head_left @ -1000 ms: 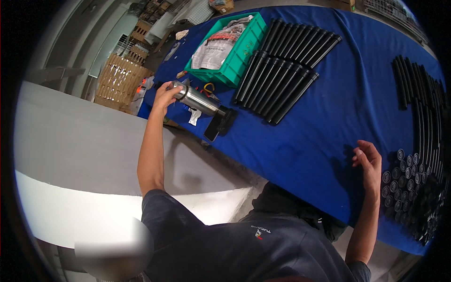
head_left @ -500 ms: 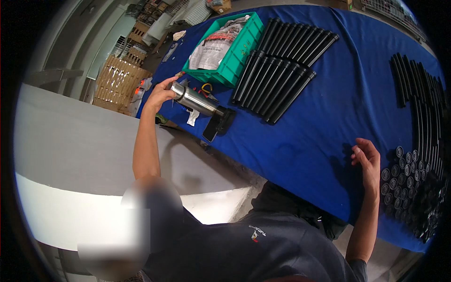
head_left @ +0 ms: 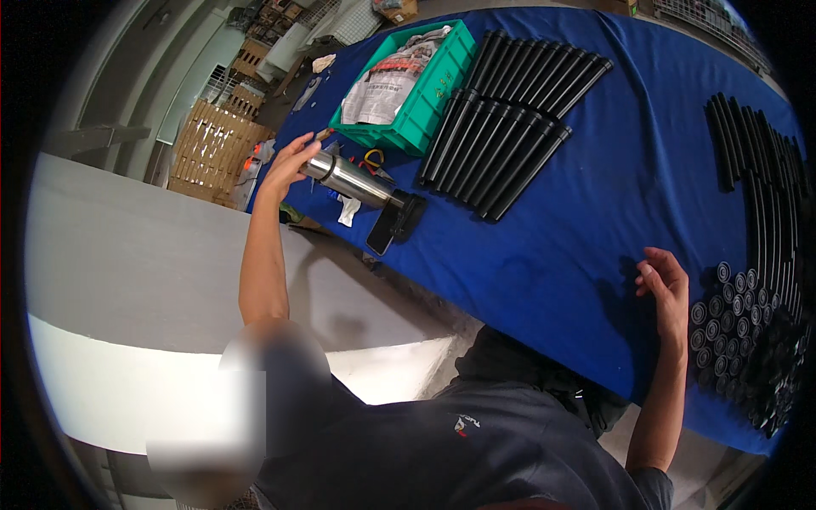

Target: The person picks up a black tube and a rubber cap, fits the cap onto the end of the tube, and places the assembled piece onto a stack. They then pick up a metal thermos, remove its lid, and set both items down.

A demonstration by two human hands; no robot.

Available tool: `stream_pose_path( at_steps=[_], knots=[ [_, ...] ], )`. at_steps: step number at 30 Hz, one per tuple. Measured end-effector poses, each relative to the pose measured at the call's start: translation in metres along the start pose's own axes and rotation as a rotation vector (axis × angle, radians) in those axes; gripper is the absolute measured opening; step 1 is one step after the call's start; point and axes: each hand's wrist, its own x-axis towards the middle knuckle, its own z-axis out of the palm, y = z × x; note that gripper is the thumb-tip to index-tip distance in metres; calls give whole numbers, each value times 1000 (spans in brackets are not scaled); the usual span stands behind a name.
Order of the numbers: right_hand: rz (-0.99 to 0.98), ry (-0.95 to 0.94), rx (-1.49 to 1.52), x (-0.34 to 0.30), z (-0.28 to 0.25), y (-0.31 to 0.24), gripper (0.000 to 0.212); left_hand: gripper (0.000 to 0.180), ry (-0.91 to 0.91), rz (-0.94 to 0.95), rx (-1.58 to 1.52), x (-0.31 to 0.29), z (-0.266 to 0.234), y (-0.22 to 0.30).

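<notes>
The steel flask (head_left: 350, 181) was at the counter's (head_left: 544, 263) left, near edge, under the left hand (head_left: 290, 167). That hand's grip had just eased: its fingers, earlier wrapped about the flask's left end, now lay straighter, leaving more of that end bare. The flask had barely shifted, so it probably no longer depended on the hand; whether a fingertip still touched was unclear. It looked smooth and shiny, with a dark ring near that end, and slanted in view, standing or lying being hard to tell. A black phone (head_left: 382, 235) was just beside its other end. Beyond stood a green crate (head_left: 435, 92), with black tubes (head_left: 501, 153) to its right. Farther right, the right hand (head_left: 666, 285) stayed loosely curled, holding nothing.
</notes>
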Motion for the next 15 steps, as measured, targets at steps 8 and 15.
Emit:
stream_pose_path(
  at_steps=[8,15],
  knots=[
    [-7,-10,-6,-1,1,-2,37,67,-39,-51,328,21,-4,-7],
    [-4,-9,0,1,-1,0,36,63,-153,108,243,17,-8,-7]
  ],
)
